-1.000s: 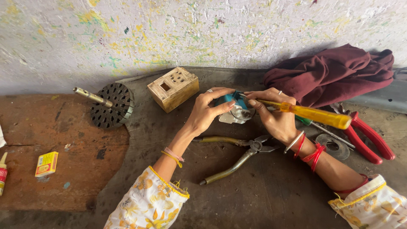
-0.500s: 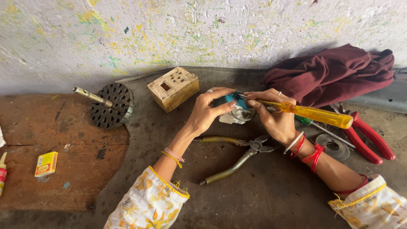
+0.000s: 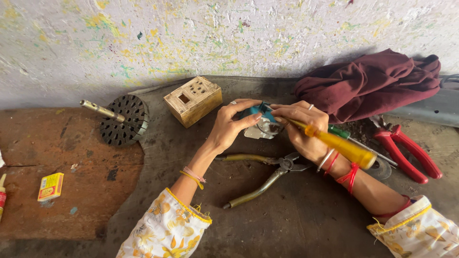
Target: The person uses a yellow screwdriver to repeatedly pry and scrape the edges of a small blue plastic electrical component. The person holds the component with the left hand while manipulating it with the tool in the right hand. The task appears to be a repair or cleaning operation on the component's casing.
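Note:
My left hand (image 3: 229,125) grips a small blue and white part (image 3: 260,123) that rests on the dark work surface. My right hand (image 3: 302,128) holds a yellow-handled screwdriver (image 3: 340,146), its tip set against that part. A pair of olive-handled pliers (image 3: 260,177) lies open on the surface just below both hands. Fingers hide most of the small part.
A wooden switch box (image 3: 193,101) stands behind my left hand. A black slotted rotor with a shaft (image 3: 123,120) lies at the left. Red-handled pliers (image 3: 405,152), a green-handled screwdriver (image 3: 345,134) and a maroon cloth (image 3: 370,83) are at the right. A small yellow box (image 3: 50,186) sits far left.

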